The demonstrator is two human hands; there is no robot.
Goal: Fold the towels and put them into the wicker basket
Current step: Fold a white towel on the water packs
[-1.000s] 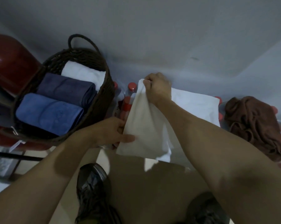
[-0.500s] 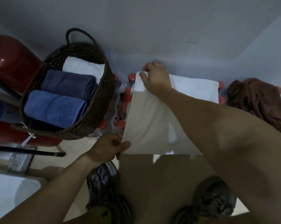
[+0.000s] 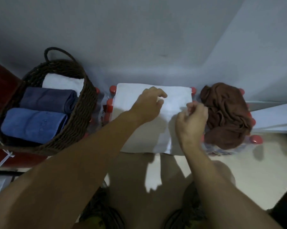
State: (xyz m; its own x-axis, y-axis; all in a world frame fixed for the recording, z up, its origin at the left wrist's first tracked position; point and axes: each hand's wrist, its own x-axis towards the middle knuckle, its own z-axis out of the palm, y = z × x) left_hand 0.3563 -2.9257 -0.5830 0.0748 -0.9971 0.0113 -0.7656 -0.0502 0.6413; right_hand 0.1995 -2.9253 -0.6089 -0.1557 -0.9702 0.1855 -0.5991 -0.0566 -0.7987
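Nearest, two shoes (image 3: 104,214) are seen on the pale floor (image 3: 248,171). Beyond them, a white towel (image 3: 139,142) is laid flat over red-capped bottles (image 3: 110,103). The right hand (image 3: 191,123) is curled at the towel's right edge, which appears pinched between its fingers. The left hand (image 3: 147,106) is rested on the towel's middle with loosely bent fingers. A crumpled brown towel (image 3: 227,114) is heaped just to the right. At far left, the wicker basket (image 3: 78,116) is filled with a blue towel (image 3: 32,124), a navy towel (image 3: 48,100) and a white roll (image 3: 63,82).
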